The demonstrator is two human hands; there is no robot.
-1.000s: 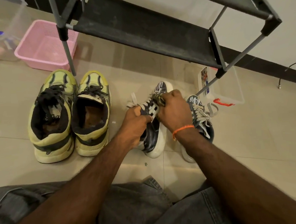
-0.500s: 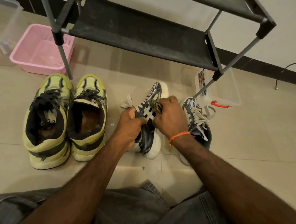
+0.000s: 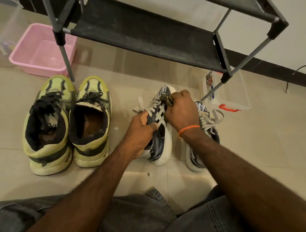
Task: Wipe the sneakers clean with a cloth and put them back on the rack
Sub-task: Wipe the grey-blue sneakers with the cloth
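Gripping the navy sneaker (image 3: pixel 159 144) at its collar, left hand (image 3: pixel 140 132) clamped; right hand (image 3: pixel 181 112) fisted on a cloth (image 3: pixel 168 99) against its laces. Second navy sneaker (image 3: pixel 205 119) at 3 o'clock, yellow pair (image 3: pixel 68 124) at 9, rack (image 3: pixel 143 35) at 12.

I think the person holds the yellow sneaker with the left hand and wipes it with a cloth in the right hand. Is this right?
Not quite: the head view shows the left hand gripping the dark blue sneaker, not a yellow one. The right hand does rub the cloth on it. Both yellow sneakers stand untouched on the floor.
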